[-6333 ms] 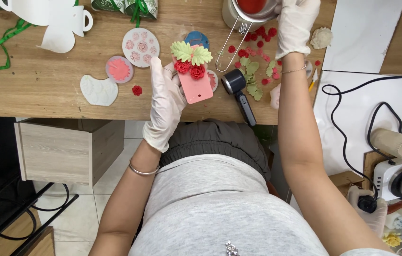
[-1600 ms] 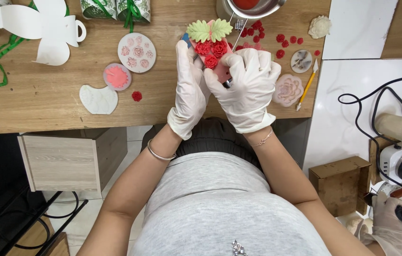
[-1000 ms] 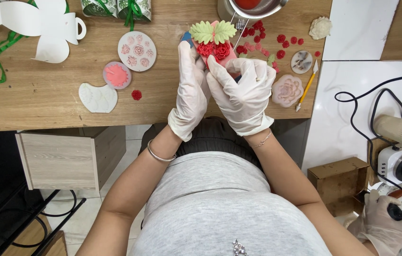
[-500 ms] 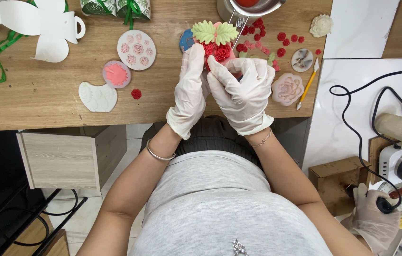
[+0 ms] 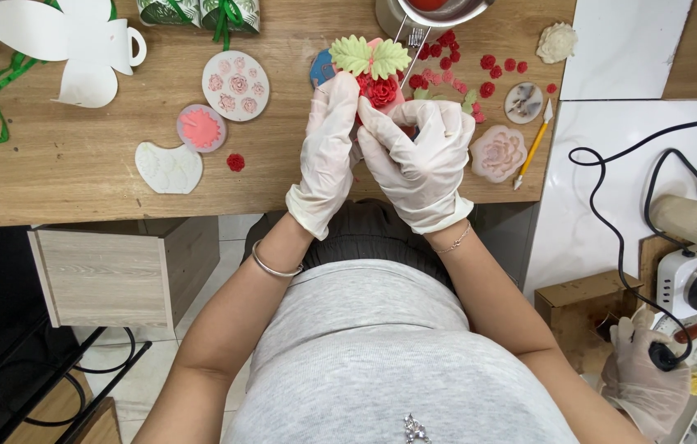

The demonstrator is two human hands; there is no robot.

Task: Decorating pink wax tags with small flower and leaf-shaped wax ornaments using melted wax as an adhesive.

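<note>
Both of my hands wear white gloves and meet over the wooden table [image 5: 77, 173]. My left hand [image 5: 328, 148] grips the side of a pink piece topped with red roses [image 5: 381, 89] and two pale green leaves [image 5: 370, 55]. My right hand [image 5: 422, 152] curls against the piece's right side, fingers closed on it just below the roses. The pink body of the piece is mostly hidden behind my fingers.
Loose red roses [image 5: 488, 62] lie scattered at the back right beside a metal pot [image 5: 439, 12]. Round pink moulds [image 5: 235, 85] [image 5: 200, 127], a white mould [image 5: 167, 167], a flower mould [image 5: 498, 153], a small tool [image 5: 532, 148] and white paper cut-outs [image 5: 60, 37] are on the table. Machines with black cables [image 5: 694, 271] stand at right.
My right hand came in from the table's far right and closed on the decorated piece beside my left hand. Over the last second both hands shifted slightly with it.
</note>
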